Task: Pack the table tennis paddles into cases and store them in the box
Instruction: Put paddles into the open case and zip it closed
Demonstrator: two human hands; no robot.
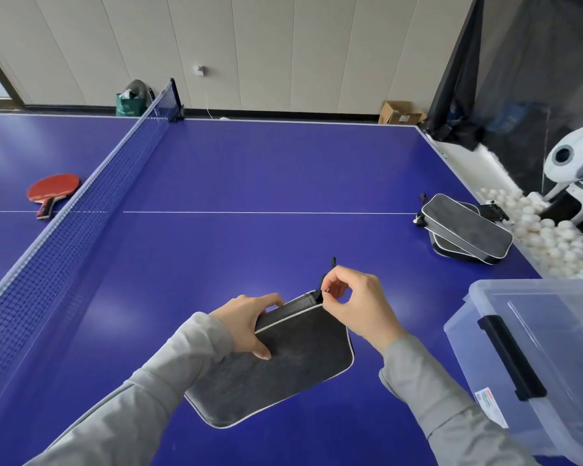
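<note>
case (283,364): lying slantwise, long axis running near-left to far-right
left hand (249,326): gripping its upper edge
right hand (357,306): pinching the zipper pull (322,290)
box (532,358): sitting just right

blue table (266,169), red paddle (53,191), grey cases (466,228)

The sticker (491,409) on the clear box (532,348) is too blurred to read.

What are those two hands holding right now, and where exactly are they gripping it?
A grey paddle case. The left hand grips its upper left edge, thumb on top, and the right hand pinches the black zipper pull at its top corner.
</note>
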